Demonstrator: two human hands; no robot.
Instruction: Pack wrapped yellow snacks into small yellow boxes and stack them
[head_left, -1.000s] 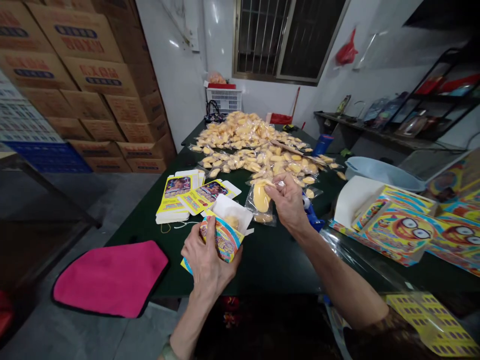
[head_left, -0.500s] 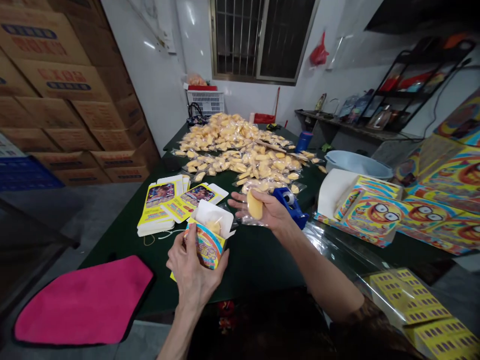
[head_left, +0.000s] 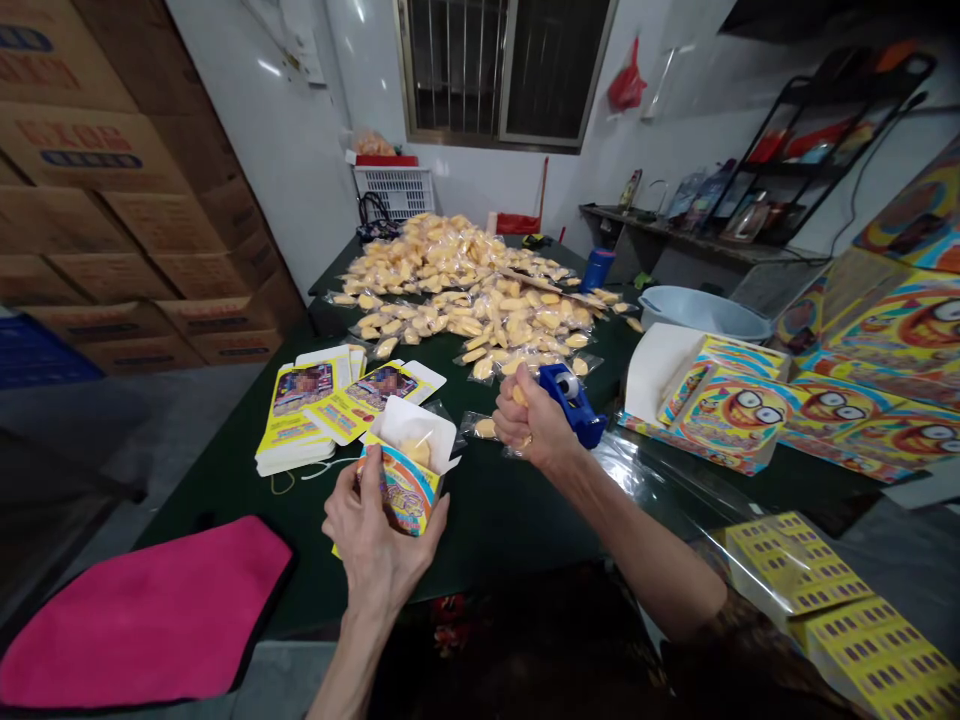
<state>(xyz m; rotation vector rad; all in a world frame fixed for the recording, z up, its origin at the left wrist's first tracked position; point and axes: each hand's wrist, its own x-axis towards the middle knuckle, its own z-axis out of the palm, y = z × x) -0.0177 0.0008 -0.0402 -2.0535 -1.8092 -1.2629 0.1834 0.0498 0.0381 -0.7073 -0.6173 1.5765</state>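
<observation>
- Printed carton (head_left: pixel 405 490): in the left hand, above the dark green table (head_left: pixel 487 530), near the near edge. Long axis roughly upright, top tilted slightly away from the person. Open end up, white inner flap raised. Yellow piece (head_left: pixel 417 452) visible inside.
- Carton print: multicolour bands, no legible brand or text at this resolution.
- Left hand (head_left: pixel 379 540): closed around the carton, thumb on one face, fingers wrapped around the lower body.
- Right hand (head_left: pixel 532 425): nearly a fist, just right of the carton, with fingers curled around a yellow-filled clear bag (head_left: pixel 480 428). Bag end sticks out toward the carton.
- Blue tape dispenser (head_left: pixel 571 395): touching the far side of the right hand; cannot tell if gripped.
- Flat yellow cartons (head_left: pixel 300 415): stacked left of the carton, pictures blurred, no readable text.
- Bagged yellow pieces (head_left: pixel 465 290): large heap on the far table.
- Flat printed sheets (head_left: pixel 735 415): right side of the table, cartoon face with glasses, no readable words.
- Yellow sheets (head_left: pixel 795 565): lower right, rows of dark marks, too small to read.
</observation>
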